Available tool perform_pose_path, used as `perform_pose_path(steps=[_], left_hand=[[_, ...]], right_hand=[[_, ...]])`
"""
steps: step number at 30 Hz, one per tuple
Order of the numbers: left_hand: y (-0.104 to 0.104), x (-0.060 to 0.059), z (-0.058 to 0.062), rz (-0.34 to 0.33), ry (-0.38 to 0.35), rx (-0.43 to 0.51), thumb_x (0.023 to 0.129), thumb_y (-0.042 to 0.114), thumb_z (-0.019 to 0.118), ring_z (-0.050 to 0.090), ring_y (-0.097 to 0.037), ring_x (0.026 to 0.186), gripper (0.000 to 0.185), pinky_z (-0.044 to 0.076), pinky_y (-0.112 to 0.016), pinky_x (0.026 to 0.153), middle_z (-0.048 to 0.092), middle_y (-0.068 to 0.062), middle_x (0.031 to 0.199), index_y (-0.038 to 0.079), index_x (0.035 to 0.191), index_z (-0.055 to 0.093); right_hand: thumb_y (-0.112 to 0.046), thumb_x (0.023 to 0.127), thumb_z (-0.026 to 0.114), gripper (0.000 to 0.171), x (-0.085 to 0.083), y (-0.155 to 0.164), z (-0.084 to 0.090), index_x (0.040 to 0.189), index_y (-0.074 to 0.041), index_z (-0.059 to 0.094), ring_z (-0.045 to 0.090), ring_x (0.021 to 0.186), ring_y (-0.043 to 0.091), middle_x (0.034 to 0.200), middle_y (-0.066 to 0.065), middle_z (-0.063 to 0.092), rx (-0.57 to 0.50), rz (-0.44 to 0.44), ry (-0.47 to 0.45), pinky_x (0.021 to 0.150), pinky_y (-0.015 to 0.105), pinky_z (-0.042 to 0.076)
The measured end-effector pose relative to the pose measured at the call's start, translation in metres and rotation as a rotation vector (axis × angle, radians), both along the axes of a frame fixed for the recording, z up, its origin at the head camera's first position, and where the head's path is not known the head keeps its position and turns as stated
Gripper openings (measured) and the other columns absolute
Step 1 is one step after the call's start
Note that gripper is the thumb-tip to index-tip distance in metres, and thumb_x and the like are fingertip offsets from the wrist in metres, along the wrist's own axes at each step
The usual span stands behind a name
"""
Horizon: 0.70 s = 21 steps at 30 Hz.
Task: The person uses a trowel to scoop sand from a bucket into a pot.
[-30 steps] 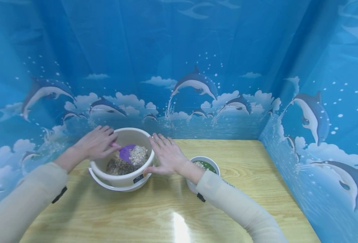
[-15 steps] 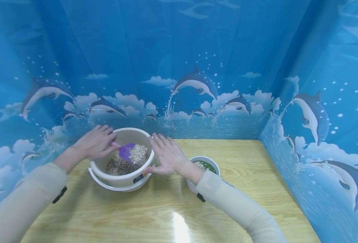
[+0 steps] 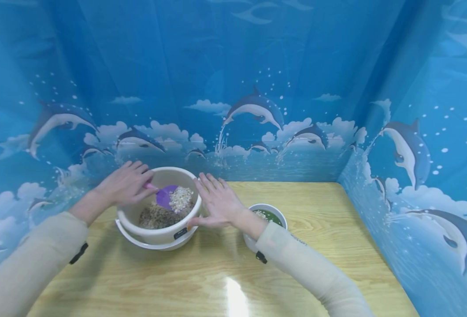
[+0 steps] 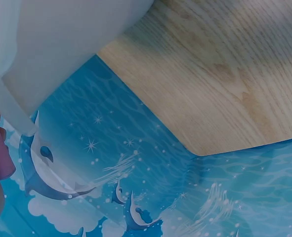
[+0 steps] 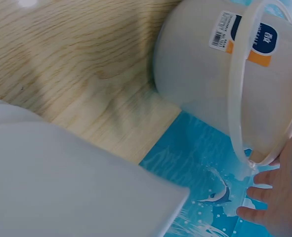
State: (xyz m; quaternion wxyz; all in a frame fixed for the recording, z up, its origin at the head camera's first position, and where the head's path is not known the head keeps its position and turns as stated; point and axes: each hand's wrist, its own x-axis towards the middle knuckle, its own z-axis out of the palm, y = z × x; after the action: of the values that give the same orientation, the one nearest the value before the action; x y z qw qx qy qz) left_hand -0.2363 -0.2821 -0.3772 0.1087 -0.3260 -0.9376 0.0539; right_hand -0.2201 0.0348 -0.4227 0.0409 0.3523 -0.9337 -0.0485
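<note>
at the left rim of the white bucket (image 3: 150, 234), the left hand (image 3: 128, 185) grips the purple scoop (image 3: 164, 197), its long axis pointing rightward inside, flakes (image 3: 181, 200) aboard, while the right hand (image 3: 219, 202) spreads against the bucket's right rim.

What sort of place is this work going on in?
Probably a screened-off work booth, though only this corner shows: blue dolphin-print sheeting hangs behind and beside a wood-grain tabletop bearing a white bucket.

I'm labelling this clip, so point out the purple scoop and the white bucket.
Purple scoop (image 3: 164, 197): head view, on its blade.
White bucket (image 5: 200, 81): right wrist view, on its outer wall.
</note>
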Motion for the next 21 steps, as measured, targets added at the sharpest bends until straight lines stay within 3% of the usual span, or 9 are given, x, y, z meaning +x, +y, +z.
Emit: perform_pose_path(steps=[12,21], left_hand=[[0.003,0.001,0.001,-0.028,0.021,0.009,0.1,0.043,0.067,0.06,-0.028,0.093,0.031,0.051,-0.048,0.085,0.066,-0.009,0.095,0.011,0.099,0.065],[0.007,0.0,0.0,-0.034,0.023,0.014,0.1,0.043,0.066,0.059,-0.028,0.092,0.031,0.051,-0.049,0.086,0.065,-0.009,0.093,0.012,0.098,0.063]], right_hand=[[-0.095,0.086,0.038,0.124,-0.002,0.004,0.0,0.17,-0.014,0.0,0.018,0.166,0.033,0.179,0.013,0.006,-0.008,0.009,-0.014,0.132,0.052,0.022],[-0.091,0.087,0.045,0.122,0.0,0.017,-0.001,0.17,-0.01,0.008,0.023,0.164,0.035,0.178,0.016,0.013,-0.028,0.032,-0.001,0.131,0.053,0.025]])
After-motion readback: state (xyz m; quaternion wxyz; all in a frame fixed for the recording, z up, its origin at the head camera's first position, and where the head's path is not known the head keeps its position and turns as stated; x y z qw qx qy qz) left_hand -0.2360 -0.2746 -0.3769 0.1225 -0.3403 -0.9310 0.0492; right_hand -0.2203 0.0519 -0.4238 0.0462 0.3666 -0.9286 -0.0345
